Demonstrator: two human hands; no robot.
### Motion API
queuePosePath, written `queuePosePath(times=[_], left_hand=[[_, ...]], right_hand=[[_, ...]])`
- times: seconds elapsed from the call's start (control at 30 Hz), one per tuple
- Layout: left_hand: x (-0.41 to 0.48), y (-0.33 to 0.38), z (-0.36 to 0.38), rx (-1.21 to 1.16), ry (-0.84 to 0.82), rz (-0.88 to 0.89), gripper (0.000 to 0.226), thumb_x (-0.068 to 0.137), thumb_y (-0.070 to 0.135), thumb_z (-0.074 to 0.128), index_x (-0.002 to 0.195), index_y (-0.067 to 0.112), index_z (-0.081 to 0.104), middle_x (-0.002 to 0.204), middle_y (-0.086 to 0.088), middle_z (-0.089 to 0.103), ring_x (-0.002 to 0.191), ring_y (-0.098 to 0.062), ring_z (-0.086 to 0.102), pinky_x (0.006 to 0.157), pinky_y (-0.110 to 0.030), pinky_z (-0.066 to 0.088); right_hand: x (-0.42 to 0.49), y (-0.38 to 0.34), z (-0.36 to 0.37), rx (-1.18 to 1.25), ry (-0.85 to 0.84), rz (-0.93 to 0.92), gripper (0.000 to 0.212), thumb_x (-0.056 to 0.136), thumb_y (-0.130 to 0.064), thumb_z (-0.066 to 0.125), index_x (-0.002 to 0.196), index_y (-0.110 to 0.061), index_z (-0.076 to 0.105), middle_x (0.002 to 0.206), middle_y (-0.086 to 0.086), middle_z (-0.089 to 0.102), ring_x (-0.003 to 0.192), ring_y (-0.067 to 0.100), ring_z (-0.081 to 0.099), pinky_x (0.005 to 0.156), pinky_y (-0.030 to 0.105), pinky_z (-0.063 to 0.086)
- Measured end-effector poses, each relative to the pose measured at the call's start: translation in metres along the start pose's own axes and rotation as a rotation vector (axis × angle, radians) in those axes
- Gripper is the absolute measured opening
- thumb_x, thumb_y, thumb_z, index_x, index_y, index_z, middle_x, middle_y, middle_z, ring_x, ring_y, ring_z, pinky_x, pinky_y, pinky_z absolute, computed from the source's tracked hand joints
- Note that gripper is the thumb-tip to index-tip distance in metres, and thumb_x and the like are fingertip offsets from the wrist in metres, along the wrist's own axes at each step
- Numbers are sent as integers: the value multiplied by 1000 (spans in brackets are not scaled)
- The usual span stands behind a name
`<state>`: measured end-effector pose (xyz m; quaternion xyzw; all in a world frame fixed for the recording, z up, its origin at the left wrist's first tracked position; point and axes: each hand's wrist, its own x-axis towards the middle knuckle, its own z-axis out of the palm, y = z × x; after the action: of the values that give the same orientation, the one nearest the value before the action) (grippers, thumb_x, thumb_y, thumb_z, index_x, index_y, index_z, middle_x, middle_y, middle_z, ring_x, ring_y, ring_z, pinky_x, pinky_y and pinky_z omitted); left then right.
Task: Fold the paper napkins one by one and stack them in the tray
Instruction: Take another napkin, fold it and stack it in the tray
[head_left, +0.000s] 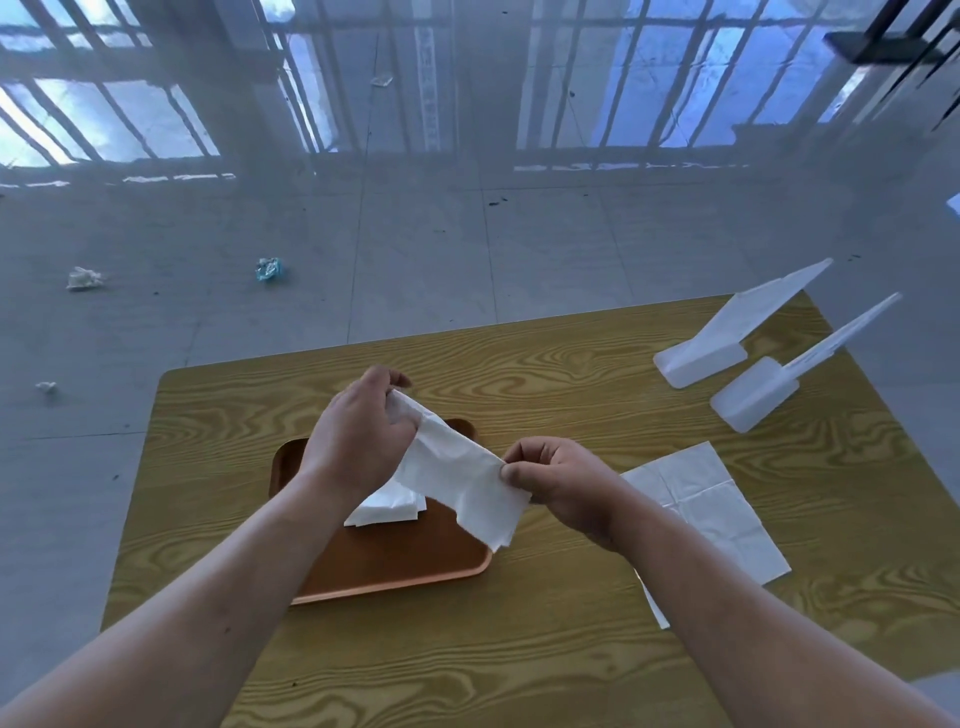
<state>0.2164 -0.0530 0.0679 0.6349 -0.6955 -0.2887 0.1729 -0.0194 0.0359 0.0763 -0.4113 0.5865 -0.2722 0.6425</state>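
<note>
No text, label, brand, number or sign can be read on anything here.

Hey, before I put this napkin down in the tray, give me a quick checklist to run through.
1. Left hand grips one end of the held napkin: ok.
2. Right hand pinches the other end: ok.
3. Fold finished and flat: not ok, it hangs rumpled.
4. Tray has bare room: ok.
5. Folded stack in the tray squared up: cannot tell, partly hidden.
6. Unfolded napkins waiting on the table: ok.
</note>
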Motion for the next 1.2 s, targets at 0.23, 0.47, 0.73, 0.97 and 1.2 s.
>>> queuePosePath(times=[0.23, 0.47, 0.73, 0.97, 1.2], left_hand=[[-12, -1, 2, 9, 35, -36, 38, 85, 64, 62, 108, 34, 56, 88, 12, 69, 81, -7, 65, 69, -27, 46], [-24, 28, 5, -395, -556, -439, 81, 80, 94, 34, 126, 32, 57, 76, -9, 80, 50, -20, 62, 51, -29, 51], [-25, 41, 9, -1047, -470, -417, 63, 84, 50, 76, 134, 15, 62, 124, -14, 75, 100, -26, 73, 83, -41, 58], [-22, 39, 8, -1082, -388, -312, 44, 92, -5, 71, 130, 12, 59, 118, -18, 77, 106, -35, 75, 85, -41, 64], [-22, 39, 8, -1091, -496, -251, 61, 92, -9, 70, 144, 14, 47, 120, -27, 73, 104, -35, 74, 87, -41, 64]], right_hand=[[-3, -2, -1, 697, -59, 29, 15, 103, -12, 50, 103, -5, 64, 102, 12, 74, 97, 26, 74, 89, 44, 61], [1, -12, -3, 843, -10, -48, 29, 103, -15, 50, 124, 2, 60, 128, 25, 68, 114, 35, 69, 97, 46, 58], [6, -8, 1, 739, 22, -41, 12, 92, -17, 65, 100, -8, 66, 110, 19, 72, 105, 33, 72, 98, 52, 58], [7, -7, 3, 612, 90, -30, 9, 81, -22, 74, 89, -17, 74, 94, 9, 75, 86, 21, 74, 72, 35, 61], [12, -14, 0, 585, 129, -25, 72, 90, -1, 73, 146, -27, 36, 125, 28, 69, 99, 29, 75, 74, 31, 60]])
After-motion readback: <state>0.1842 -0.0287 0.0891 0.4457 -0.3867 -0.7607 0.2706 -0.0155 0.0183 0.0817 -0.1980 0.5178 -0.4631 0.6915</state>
